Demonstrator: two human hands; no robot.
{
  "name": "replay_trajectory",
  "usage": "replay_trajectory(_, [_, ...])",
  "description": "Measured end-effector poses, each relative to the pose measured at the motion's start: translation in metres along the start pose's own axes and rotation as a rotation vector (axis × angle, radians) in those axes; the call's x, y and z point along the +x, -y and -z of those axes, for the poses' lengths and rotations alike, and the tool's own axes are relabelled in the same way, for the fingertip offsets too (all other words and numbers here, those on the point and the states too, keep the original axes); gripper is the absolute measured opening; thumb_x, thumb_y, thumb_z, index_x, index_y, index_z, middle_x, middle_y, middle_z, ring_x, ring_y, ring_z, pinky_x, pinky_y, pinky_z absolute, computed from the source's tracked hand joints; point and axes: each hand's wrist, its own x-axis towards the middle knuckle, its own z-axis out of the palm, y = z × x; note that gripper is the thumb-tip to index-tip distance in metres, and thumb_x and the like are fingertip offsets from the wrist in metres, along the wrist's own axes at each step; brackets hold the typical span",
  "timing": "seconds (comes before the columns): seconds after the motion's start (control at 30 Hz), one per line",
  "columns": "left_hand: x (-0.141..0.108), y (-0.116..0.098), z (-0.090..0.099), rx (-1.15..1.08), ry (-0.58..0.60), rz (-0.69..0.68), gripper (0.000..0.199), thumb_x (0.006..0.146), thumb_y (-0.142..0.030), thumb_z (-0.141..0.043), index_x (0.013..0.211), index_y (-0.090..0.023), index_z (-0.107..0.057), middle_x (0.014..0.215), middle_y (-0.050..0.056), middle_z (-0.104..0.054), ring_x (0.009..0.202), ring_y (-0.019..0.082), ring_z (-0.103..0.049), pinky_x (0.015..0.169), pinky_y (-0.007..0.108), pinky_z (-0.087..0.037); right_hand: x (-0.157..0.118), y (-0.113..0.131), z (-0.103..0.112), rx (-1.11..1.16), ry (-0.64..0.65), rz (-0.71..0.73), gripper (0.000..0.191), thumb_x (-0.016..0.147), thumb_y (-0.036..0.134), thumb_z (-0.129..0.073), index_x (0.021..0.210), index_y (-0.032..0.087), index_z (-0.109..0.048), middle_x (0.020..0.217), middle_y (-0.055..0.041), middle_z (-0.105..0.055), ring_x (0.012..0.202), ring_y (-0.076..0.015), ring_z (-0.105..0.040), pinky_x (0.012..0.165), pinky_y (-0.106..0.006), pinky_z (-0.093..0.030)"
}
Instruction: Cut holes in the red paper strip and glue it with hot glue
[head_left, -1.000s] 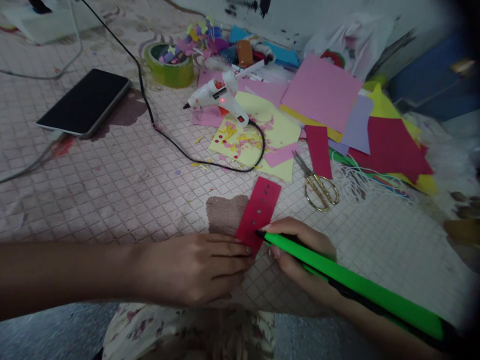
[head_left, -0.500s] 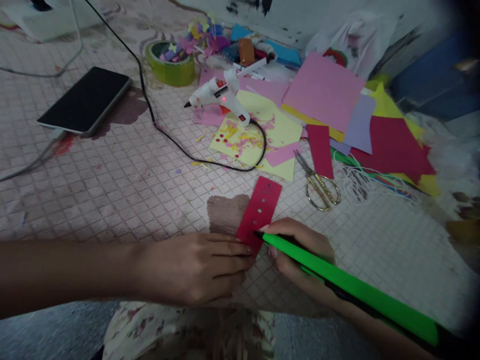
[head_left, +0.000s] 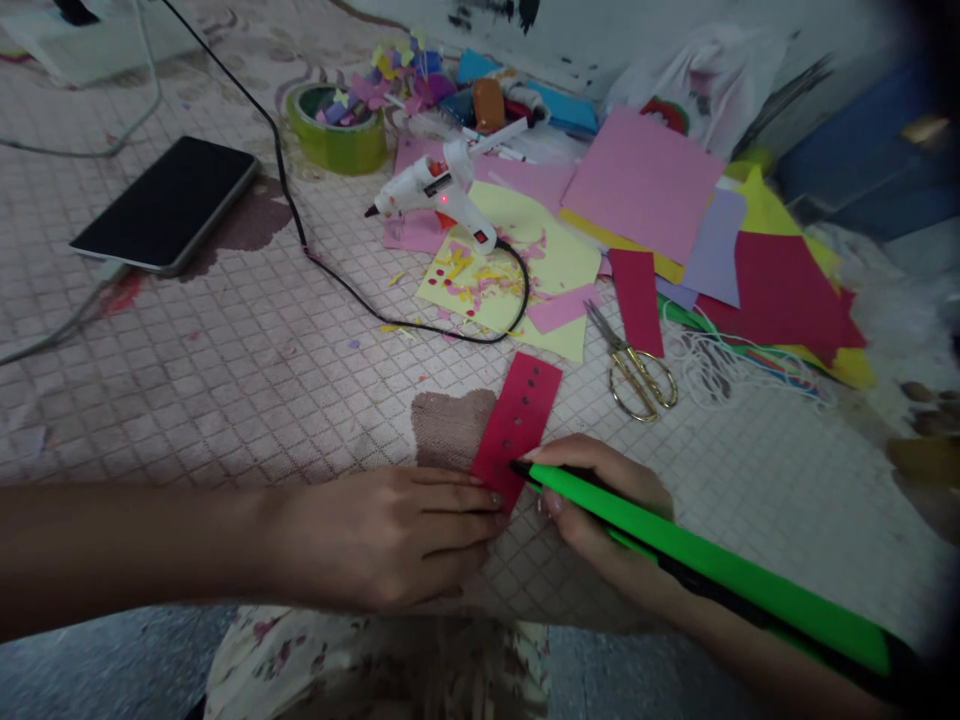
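Note:
A red paper strip (head_left: 525, 400) with a row of several small dark spots or holes lies slanted on the patterned tablecloth. My left hand (head_left: 397, 535) rests flat, its fingertips on the strip's lower end. My right hand (head_left: 615, 500) grips a long green tool (head_left: 720, 575) with a black tip, and that tip meets the strip just above my left fingertips. The tool's far end runs to the lower right. Gold-handled scissors (head_left: 641, 382) lie to the right of the strip.
A white glue gun (head_left: 442, 195) with a black cord lies on pale yellow paper (head_left: 562, 250) with scraps. Farther left are a phone (head_left: 169, 205) and a green tape roll (head_left: 337, 145). Coloured papers (head_left: 645, 180) and white string (head_left: 724, 365) lie at the right.
The whole view has shifted very slightly. The tool's tip has moved a little on the red strip, while my left hand stays in place.

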Motion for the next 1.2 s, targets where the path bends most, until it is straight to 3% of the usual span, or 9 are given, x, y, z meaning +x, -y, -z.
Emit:
replay_trajectory(0.37, [-0.002,-0.002,-0.001,-0.027,0.012,0.003,0.024,0.101,-0.016,-0.053,0.113,-0.007,-0.073,0.129,0.011,-0.071,0.122,0.022,-0.065,0.112,0.034,-0.050,-0.001,0.000,-0.003,-0.009,-0.011,0.010,0.023,0.081,0.010,-0.060,0.098,0.023,-0.068,0.082,0.0008,-0.076,0.068,-0.0141,-0.072,0.061,-0.024,-0.058])
replay_trajectory(0.83, [0.000,-0.002,0.000,0.000,0.017,0.001,0.027,0.104,-0.017,-0.049,0.112,-0.009,-0.074,0.127,0.009,-0.072,0.120,0.021,-0.066,0.112,0.032,-0.049,-0.007,-0.007,-0.002,0.040,0.070,0.025,0.030,0.083,0.010,-0.060,0.107,0.026,-0.065,0.087,0.0001,-0.073,0.071,-0.0154,-0.069,0.064,-0.028,-0.058])
replay_trajectory(1.03, [-0.002,-0.001,-0.001,-0.013,0.012,-0.001,0.027,0.104,-0.017,-0.049,0.114,-0.009,-0.072,0.130,0.008,-0.070,0.123,0.020,-0.064,0.113,0.032,-0.047,-0.006,-0.007,0.006,0.098,-0.077,-0.076,0.026,0.089,0.014,-0.060,0.109,0.029,-0.067,0.095,-0.0004,-0.075,0.081,-0.0164,-0.071,0.066,-0.026,-0.058])
replay_trajectory(1.2, [-0.001,0.006,0.003,-0.063,-0.002,0.030,0.026,0.104,-0.018,-0.051,0.117,-0.008,-0.070,0.131,0.010,-0.070,0.125,0.021,-0.063,0.117,0.036,-0.043,-0.002,-0.022,0.005,0.137,-0.225,-0.154,0.017,0.091,0.024,-0.064,0.106,0.029,-0.070,0.100,-0.0015,-0.075,0.092,-0.0194,-0.071,0.079,-0.031,-0.059])
